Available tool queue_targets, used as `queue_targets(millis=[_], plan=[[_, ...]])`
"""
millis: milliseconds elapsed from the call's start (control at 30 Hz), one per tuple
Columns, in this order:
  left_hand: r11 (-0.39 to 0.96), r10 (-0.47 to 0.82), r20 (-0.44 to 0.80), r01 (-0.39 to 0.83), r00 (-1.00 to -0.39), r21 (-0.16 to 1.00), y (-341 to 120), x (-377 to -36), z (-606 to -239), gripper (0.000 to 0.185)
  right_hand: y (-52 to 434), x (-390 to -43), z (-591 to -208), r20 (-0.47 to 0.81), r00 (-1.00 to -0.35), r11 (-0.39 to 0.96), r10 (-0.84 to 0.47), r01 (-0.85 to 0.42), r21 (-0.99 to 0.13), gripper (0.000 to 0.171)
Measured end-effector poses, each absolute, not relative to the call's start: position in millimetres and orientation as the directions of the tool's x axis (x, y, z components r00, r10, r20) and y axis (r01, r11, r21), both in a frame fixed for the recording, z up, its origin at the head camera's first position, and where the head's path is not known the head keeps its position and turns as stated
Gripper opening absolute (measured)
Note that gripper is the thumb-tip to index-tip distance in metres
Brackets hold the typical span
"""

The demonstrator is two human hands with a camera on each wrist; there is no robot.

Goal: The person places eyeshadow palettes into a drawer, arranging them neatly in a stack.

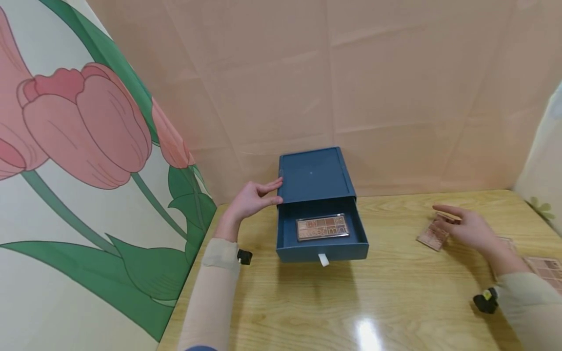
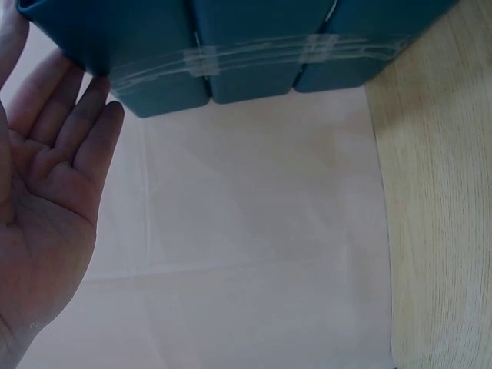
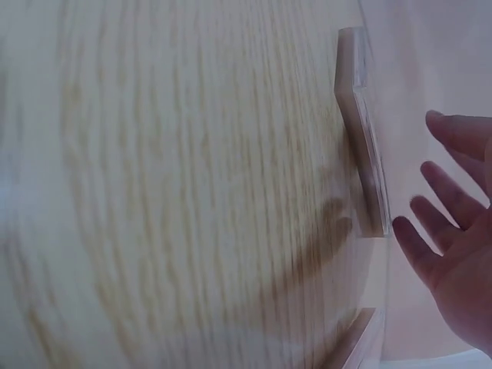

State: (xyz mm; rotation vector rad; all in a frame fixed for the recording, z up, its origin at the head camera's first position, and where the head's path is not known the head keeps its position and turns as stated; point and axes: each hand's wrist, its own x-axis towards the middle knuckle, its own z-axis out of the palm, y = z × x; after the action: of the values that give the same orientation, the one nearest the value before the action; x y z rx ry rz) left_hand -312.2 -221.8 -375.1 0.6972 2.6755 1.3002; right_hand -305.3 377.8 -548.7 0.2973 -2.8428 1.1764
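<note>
One eyeshadow palette (image 1: pixel 322 227) lies in the blue drawer (image 1: pixel 300 253), frame center; the right hand (image 1: pixel 469 229) hovers at a second palette (image 1: pixel 432 237), frame right, apparently the pick-up step. Left wrist view: left hand (image 2: pixel 50 184), fingers straight, rests against the drawer box (image 2: pixel 142 46), top left. Right wrist view: fingers spread, pinching nothing; next move likely calls for gripping the palette's edges.
</note>
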Motion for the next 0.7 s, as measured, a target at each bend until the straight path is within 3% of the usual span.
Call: queue_targets(millis=[467, 700], plan=[[0.522, 0.442, 0.116, 0.361, -0.889, 0.773, -221.2, -313.0, -375.5, 0.056, 386.6, -306.8, -557.8, 0.164, -0.955, 0.746, -0.248, -0.296, -0.596, 0.055], [0.522, 0.437, 0.118, 0.359, -0.892, 0.774, -222.7, -311.7, -375.4, 0.056, 385.0, -303.5, -553.4, 0.067, -0.967, 0.756, -0.246, -0.235, -0.611, 0.069]])
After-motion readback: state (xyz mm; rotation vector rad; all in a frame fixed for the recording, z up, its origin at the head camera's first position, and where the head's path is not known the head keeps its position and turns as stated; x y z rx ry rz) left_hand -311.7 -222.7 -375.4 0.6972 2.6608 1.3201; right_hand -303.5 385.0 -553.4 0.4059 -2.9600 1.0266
